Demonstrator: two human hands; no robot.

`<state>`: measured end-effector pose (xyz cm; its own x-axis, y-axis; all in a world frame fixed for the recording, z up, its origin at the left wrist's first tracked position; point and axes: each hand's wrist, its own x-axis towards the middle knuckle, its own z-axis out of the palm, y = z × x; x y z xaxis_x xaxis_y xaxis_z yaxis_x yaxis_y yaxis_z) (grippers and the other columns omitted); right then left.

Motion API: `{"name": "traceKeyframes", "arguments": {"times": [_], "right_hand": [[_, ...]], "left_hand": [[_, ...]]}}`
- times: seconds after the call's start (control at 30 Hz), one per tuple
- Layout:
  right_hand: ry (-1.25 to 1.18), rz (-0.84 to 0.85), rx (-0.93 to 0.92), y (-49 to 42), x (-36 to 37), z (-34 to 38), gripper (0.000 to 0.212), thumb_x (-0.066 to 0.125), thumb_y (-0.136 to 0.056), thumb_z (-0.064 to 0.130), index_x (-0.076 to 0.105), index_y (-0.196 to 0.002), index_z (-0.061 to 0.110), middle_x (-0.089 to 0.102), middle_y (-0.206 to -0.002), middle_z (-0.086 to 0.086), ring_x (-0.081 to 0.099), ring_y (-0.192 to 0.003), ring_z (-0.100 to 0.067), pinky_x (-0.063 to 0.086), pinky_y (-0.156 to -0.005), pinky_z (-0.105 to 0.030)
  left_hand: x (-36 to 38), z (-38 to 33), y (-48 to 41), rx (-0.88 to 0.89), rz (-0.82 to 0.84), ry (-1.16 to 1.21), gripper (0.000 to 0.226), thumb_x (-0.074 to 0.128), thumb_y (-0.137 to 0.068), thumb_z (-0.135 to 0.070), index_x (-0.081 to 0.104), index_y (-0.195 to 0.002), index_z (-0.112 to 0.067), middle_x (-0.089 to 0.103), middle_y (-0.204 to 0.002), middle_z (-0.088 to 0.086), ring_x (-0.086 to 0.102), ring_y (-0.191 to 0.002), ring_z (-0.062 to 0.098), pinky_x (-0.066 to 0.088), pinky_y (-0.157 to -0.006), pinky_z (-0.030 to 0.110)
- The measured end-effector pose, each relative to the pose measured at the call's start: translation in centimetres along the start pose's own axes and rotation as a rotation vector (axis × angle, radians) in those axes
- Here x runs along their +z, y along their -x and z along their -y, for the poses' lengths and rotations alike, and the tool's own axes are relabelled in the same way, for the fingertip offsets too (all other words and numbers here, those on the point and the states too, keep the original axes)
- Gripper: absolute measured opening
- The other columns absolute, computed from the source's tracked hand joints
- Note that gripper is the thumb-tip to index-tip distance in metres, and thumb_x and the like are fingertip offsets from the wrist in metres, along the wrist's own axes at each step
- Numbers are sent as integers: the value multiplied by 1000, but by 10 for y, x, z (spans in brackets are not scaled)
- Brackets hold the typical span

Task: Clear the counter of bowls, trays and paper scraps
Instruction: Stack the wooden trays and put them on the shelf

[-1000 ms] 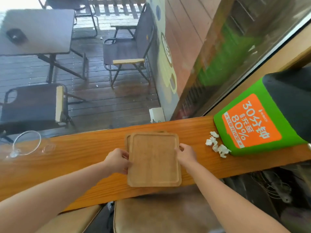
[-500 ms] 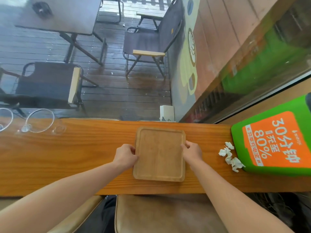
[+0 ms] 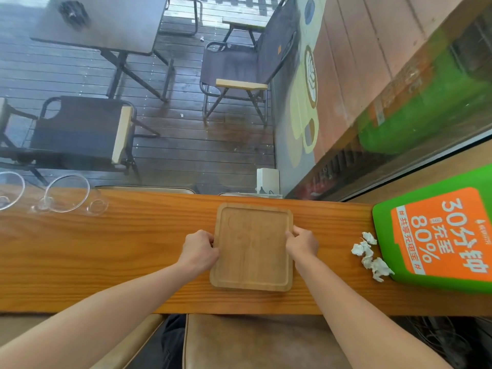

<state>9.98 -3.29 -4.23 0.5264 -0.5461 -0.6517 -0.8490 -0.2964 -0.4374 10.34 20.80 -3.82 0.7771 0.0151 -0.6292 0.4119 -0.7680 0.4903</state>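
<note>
A wooden tray [image 3: 253, 249] lies flat in the middle of the wooden counter [image 3: 106, 257]; any tray beneath it is hidden. My left hand [image 3: 199, 249] grips its left edge and my right hand [image 3: 302, 242] grips its right edge. Several crumpled white paper scraps [image 3: 370, 257] lie on the counter to the right, beside a green device. Two clear glass bowls [image 3: 66, 193] stand at the far left of the counter, by the window.
A green and orange box-shaped device [image 3: 436, 235] occupies the counter's right end. A window runs along the far edge, with patio chairs and a table outside. A brown cushioned stool [image 3: 253, 342] is below the near edge.
The top tray was offset over a second tray a second ago; now it lies squared and the lower one no longer shows. The view has shifted so the bowls show more fully.
</note>
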Motion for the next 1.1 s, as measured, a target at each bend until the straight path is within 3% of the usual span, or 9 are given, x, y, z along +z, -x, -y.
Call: {"name": "traceKeyframes", "arguments": {"times": [0.13, 0.3, 0.47, 0.6, 0.7, 0.8, 0.9, 1.03, 1.1], "right_hand": [[-4, -12, 17, -1, 2, -2, 39, 55, -100, 19, 55, -138, 12, 52, -144, -11, 48, -132, -32, 42, -110, -45], [54, 35, -8, -1, -4, -6, 41, 57, -99, 22, 55, -139, 13, 55, -143, -8, 49, -132, -29, 44, -108, -41], [81, 64, -36, -2, -8, -6, 43, 57, -99, 25, 54, -141, 14, 56, -143, -6, 50, -132, -28, 44, -107, -39], [108, 152, -38, -2, -10, -7, 54, 55, -98, 38, 47, -145, 13, 53, -145, -7, 48, -133, -28, 43, -109, -44], [10, 187, 56, 6, -7, -15, 67, 54, -96, 48, 38, -150, 12, 45, -151, -7, 43, -137, -29, 40, -111, -45], [-136, 209, 161, 13, 3, -25, 73, 56, -93, 51, 35, -151, 11, 41, -153, -8, 42, -137, -31, 39, -111, -47], [-277, 217, 228, 13, 8, -27, 68, 58, -92, 47, 41, -147, 11, 46, -149, -9, 47, -132, -32, 42, -108, -50], [-366, 241, 217, 13, 7, -31, 55, 57, -97, 40, 48, -141, 9, 56, -137, -7, 56, -119, -26, 48, -89, -36], [-362, 242, 190, 15, 6, -35, 54, 56, -98, 38, 45, -143, 9, 57, -136, -6, 55, -110, -20, 47, -82, -33]], "left_hand": [[3, -2, 0, 29, 8, -38, 18, 65, -81, -10, 74, -68, -17, 70, -68, -2, 65, -61, 14, 56, -50, 27], [3, 0, 1, 47, -6, -64, 30, 66, -82, -12, 60, -58, -28, 64, -63, -6, 58, -56, 7, 38, -43, 16], [2, 2, -3, 18, 11, -31, 11, 71, -81, -15, 71, -74, -23, 66, -70, -9, 63, -63, 7, 52, -50, 20], [-1, 2, -8, -33, 106, 28, 9, 71, -83, -22, 66, -88, -28, 67, -83, -10, 63, -75, 8, 46, -53, 17], [4, 0, -10, -134, 120, 172, 12, 65, -85, -24, 62, -76, -31, 68, -85, -9, 63, -78, 9, 49, -57, 22], [9, -4, -11, -214, 113, 282, 12, 62, -86, -26, 72, -82, -21, 73, -88, -1, 68, -82, 18, 59, -69, 35], [17, -7, -12, -263, 86, 359, 15, 62, -86, -26, 69, -86, -14, 72, -95, 4, 65, -81, 21, 56, -76, 39], [25, -12, -8, -271, 96, 390, 38, 62, -88, -29, 64, -119, -8, 67, -117, 12, 64, -102, 27, 56, -88, 44], [25, -14, -7, -278, 108, 423, 42, 63, -87, -29, 62, -124, -8, 66, -121, 11, 62, -107, 29, 55, -91, 45]]}}
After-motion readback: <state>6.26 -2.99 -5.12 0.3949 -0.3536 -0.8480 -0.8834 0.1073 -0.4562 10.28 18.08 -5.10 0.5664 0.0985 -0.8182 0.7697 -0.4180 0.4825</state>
